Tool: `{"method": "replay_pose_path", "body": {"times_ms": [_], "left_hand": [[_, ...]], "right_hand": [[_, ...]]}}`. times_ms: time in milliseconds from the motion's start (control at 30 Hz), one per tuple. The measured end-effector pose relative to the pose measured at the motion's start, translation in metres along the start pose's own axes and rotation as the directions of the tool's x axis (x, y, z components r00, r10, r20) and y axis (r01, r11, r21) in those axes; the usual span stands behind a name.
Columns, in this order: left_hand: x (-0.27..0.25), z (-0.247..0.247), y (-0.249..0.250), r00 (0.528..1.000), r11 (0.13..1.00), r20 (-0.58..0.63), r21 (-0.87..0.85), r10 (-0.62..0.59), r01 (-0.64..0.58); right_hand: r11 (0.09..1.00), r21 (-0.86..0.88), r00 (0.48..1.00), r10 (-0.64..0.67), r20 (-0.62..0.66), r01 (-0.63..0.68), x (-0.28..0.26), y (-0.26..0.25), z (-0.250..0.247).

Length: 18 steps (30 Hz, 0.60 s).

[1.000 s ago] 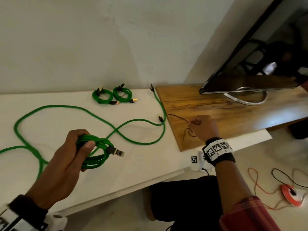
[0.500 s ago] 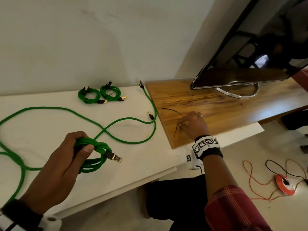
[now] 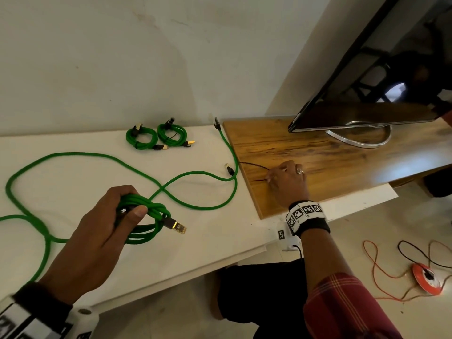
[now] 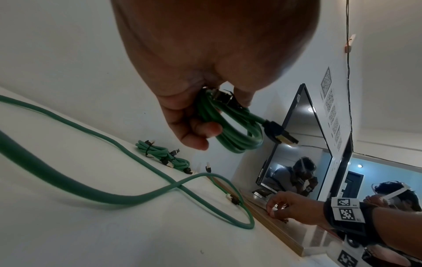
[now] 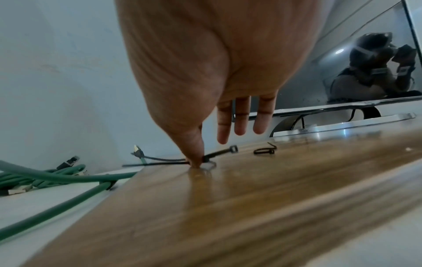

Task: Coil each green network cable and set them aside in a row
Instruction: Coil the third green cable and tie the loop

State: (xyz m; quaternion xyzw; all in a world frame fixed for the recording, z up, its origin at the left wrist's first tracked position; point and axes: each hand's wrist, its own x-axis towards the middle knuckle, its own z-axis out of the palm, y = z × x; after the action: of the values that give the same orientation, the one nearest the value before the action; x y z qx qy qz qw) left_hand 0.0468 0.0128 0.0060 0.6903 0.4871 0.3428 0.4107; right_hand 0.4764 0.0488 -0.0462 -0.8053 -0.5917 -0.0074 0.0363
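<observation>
My left hand (image 3: pixel 115 216) grips a small coil of green network cable (image 3: pixel 146 223) above the white table, its gold plug (image 3: pixel 178 227) sticking out to the right. The same coil (image 4: pixel 237 133) hangs from that hand's fingers in the left wrist view. My right hand (image 3: pixel 271 176) rests on the wooden board, its thumb and forefinger pinching a thin black cable tie (image 5: pixel 219 153) while the other fingers stay straight. A long loose green cable (image 3: pixel 97 156) loops across the table. Two coiled, tied cables (image 3: pixel 141 139) (image 3: pixel 172 134) lie side by side at the back.
A wooden board (image 3: pixel 342 162) lies on the table's right part, with a monitor (image 3: pixel 367 94) on a metal stand behind it. Another black tie (image 5: pixel 265 150) lies on the board. An orange cable reel (image 3: pixel 426 281) sits on the floor at right. The table's front edge (image 3: pixel 171 277) is close to my knees.
The head view has shifted a little. My right hand stays on the black ties on the board, and my left hand keeps holding the coil in the same place.
</observation>
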Motion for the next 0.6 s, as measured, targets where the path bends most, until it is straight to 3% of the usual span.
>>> {"method": "replay_pose_path", "body": {"times_ms": [133,267,367,467,533,600], "left_hand": [[0.001,0.000,0.000,1.000,1.000,0.012,0.002,-0.002,0.002],[-0.002,0.000,-0.002,0.999,1.000,0.041,0.004,0.001,-0.001],[-0.004,0.000,-0.002,0.998,1.000,0.063,-0.011,0.011,-0.011],[-0.004,0.001,-0.004,0.999,0.999,0.052,-0.036,0.017,-0.015],[-0.003,0.000,-0.004,1.000,0.998,0.022,-0.061,0.016,-0.015],[-0.002,-0.003,-0.004,1.000,0.993,0.009,-0.117,0.010,-0.009]], "right_hand": [[0.928,0.303,0.976,0.197,0.095,-0.216,0.003,0.000,-0.004],[0.607,0.701,0.919,0.341,0.196,-0.375,0.015,0.008,-0.011],[0.453,0.802,0.892,0.404,0.204,-0.389,0.016,0.003,-0.016],[0.530,0.808,0.934,0.352,0.066,-0.257,0.012,-0.012,-0.028],[0.600,0.787,0.977,0.214,0.015,-0.144,0.010,-0.030,-0.038],[0.613,0.789,0.999,0.039,0.025,-0.044,0.003,-0.057,-0.046]]}}
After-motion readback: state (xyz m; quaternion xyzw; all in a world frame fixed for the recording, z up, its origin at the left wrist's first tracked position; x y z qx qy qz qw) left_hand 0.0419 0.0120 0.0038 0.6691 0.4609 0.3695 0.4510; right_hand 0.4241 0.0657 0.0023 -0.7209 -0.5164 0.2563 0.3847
